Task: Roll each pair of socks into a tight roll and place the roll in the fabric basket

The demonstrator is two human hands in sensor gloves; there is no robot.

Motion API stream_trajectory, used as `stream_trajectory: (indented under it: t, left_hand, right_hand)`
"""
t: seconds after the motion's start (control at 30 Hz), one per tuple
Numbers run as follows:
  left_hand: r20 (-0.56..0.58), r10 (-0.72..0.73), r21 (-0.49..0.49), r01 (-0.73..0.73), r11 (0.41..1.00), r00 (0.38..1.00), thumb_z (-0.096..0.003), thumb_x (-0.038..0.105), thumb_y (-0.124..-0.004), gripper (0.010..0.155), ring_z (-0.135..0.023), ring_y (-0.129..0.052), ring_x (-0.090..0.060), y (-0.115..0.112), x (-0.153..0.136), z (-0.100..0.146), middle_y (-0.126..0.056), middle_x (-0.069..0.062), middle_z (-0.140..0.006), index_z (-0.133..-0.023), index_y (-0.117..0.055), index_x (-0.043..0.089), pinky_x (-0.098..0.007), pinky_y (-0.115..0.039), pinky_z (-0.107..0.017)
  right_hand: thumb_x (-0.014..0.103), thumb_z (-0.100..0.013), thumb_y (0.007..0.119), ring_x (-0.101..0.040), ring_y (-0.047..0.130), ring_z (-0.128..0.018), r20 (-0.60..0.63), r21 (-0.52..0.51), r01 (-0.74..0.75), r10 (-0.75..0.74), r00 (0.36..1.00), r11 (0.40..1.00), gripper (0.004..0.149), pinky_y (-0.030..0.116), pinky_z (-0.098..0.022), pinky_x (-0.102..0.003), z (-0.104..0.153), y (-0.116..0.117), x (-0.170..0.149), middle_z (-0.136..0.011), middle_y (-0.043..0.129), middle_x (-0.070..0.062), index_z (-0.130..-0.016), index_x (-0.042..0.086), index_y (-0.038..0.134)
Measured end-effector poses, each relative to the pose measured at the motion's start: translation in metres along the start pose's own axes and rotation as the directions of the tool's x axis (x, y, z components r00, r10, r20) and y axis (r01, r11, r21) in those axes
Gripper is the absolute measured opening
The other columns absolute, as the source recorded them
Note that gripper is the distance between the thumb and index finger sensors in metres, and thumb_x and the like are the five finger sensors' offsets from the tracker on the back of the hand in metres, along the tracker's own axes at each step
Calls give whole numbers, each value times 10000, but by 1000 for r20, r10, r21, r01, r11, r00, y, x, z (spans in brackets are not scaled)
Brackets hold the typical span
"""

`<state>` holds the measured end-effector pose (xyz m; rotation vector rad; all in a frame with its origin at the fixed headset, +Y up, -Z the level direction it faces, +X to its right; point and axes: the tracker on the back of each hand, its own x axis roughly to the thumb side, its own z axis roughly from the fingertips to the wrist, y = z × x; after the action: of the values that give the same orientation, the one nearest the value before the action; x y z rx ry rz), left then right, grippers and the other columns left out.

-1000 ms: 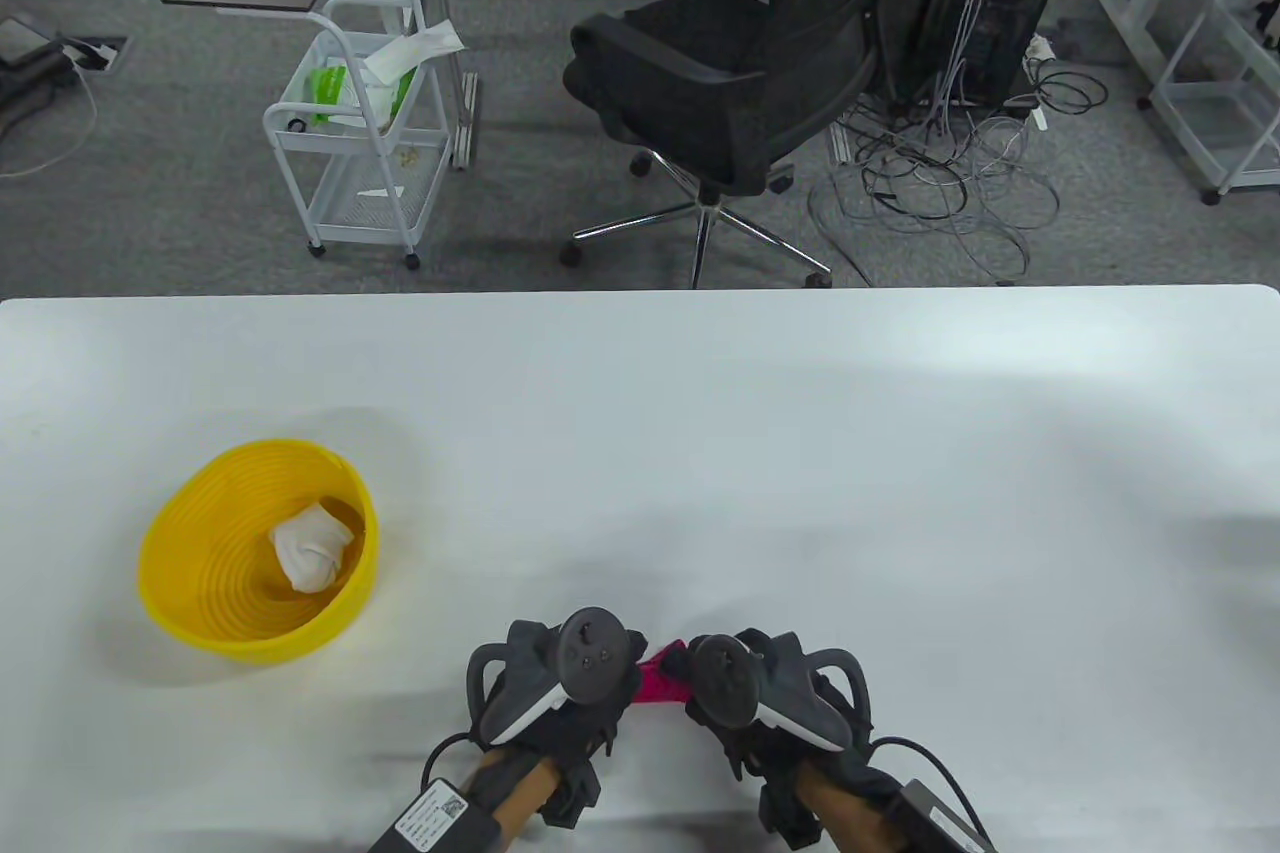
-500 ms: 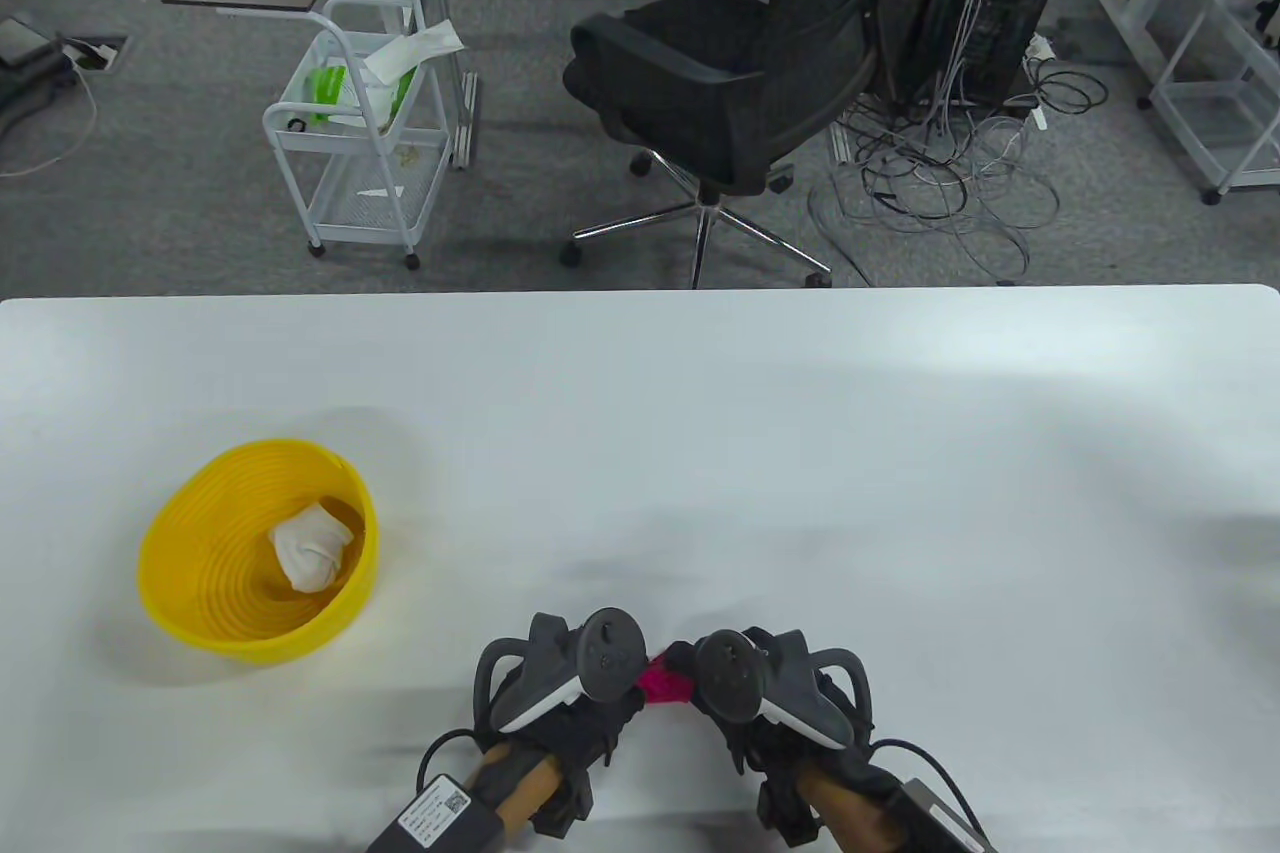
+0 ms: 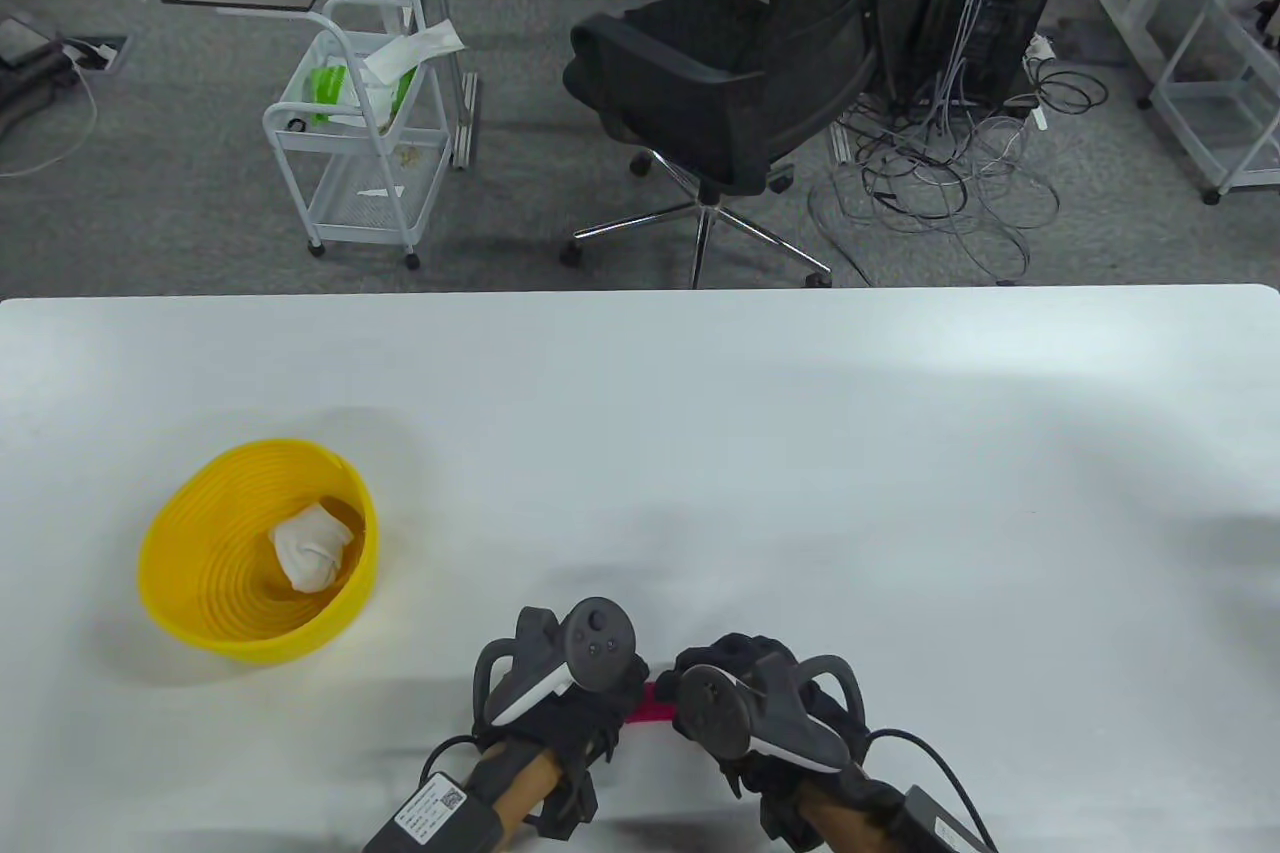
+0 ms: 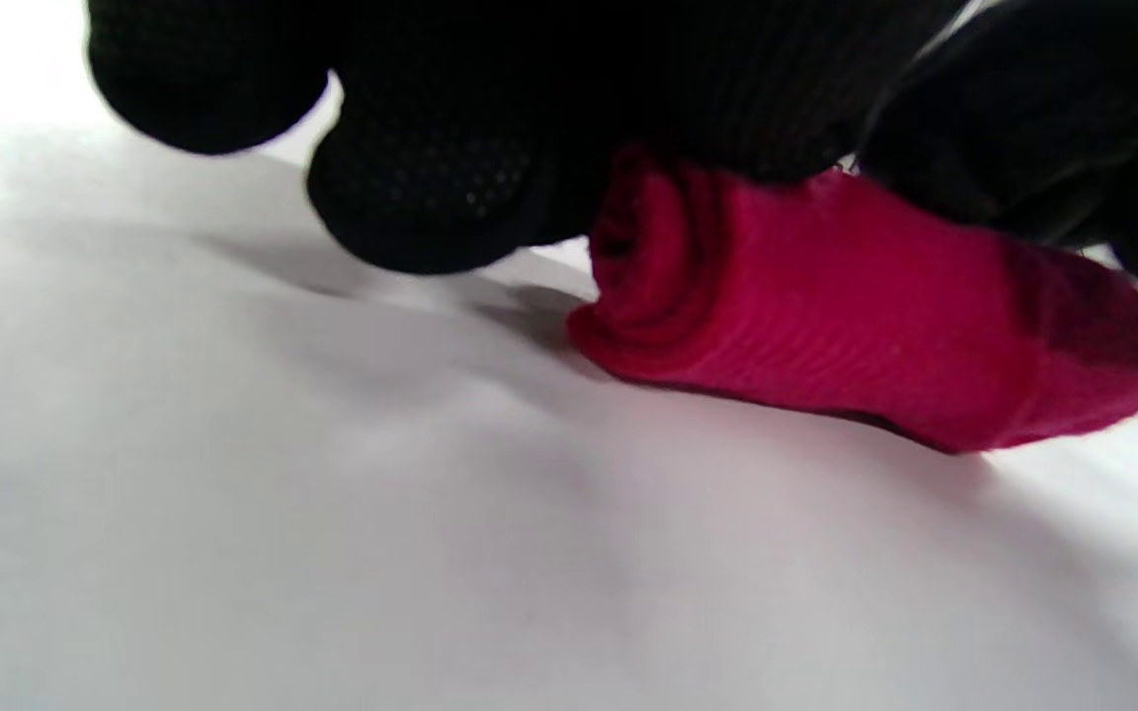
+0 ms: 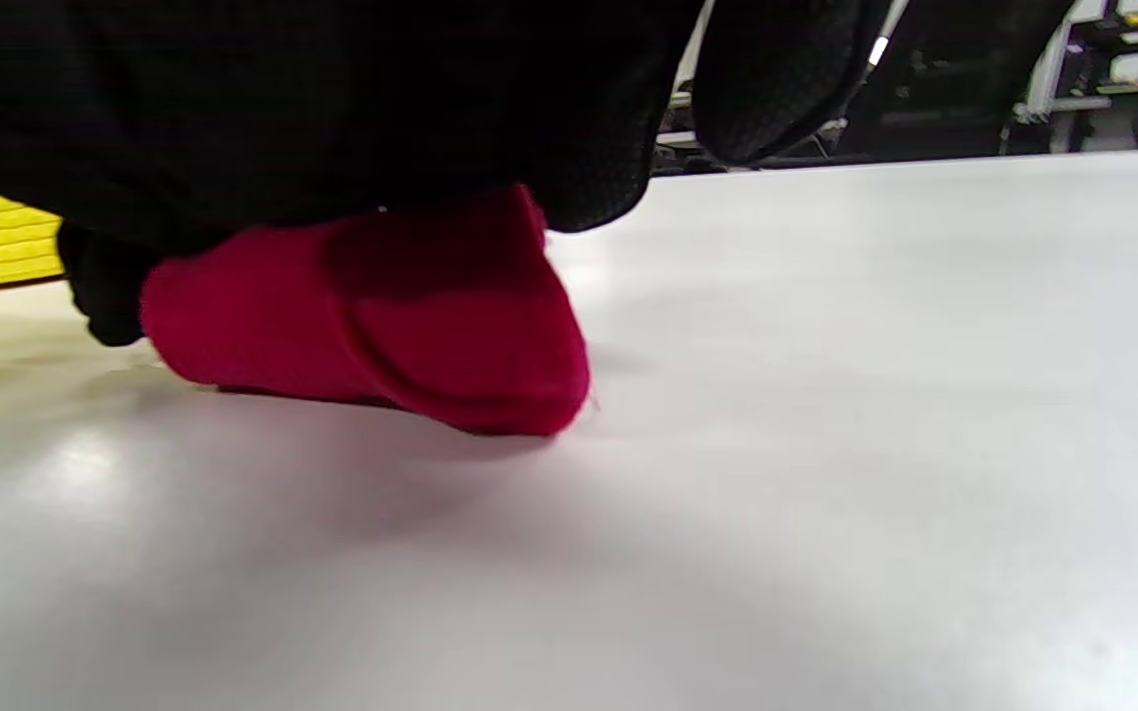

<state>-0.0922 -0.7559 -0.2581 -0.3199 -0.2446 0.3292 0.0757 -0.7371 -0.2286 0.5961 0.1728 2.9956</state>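
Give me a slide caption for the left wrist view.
Gloved fingers press on a rolled red sock pair lying on the white table.

From my seat the table view is bright and evenly lit, sharp throughout, with soft shadows under the yellow basket (image 3: 258,553) and on the table (image 3: 800,453). Both wrist views are softer (close focus fails): the gloves go near-black, the red sock roll (image 4: 855,306) blurs at its edges, and glare washes the tabletop white.
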Motion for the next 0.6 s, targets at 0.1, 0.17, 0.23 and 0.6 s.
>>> stream_trajectory:
  t: [0.1,0.17,0.23,0.6]
  left_hand:
    - [-4,5,28,-5,1000,1000,-395,405,-770,454,-450,-1006,-201,1,-1,0,-961,-51,-715,-790,-929,246,-451,-798,-413]
    - [-7,5,49,-5,999,1000,-394,412,-773,457,-457,-1009,-207,2,-1,1,-964,-49,-717,-792,-929,251,-454,-797,-415]
    - [-10,-3,77,4,997,1000,-389,425,-775,473,-507,-1005,-222,5,-2,3,-949,-44,-762,-811,-916,265,-460,-788,-436]
    - [58,-103,100,97,990,993,-353,465,-853,501,-675,-963,-236,12,8,13,-875,-12,-910,-830,-911,325,-470,-760,-491]
  right_hand:
    - [479,-381,831,-141,845,-889,-15,21,-5,5,1000,1000,479,688,-682,-507,-2,5,-4,-958,821,153,-853,431,767]
    - [463,-375,854,-147,839,-894,-24,27,-13,13,1000,1000,512,687,-681,-510,-3,8,-5,-974,800,151,-872,430,736]
    - [459,-373,861,-145,837,-898,-27,22,-36,37,999,999,537,689,-681,-508,-3,9,-4,-982,790,152,-887,431,708]
    - [453,-426,731,-164,796,-928,-62,80,-19,24,998,997,556,674,-688,-508,-8,18,-8,-1034,726,107,-959,384,588]
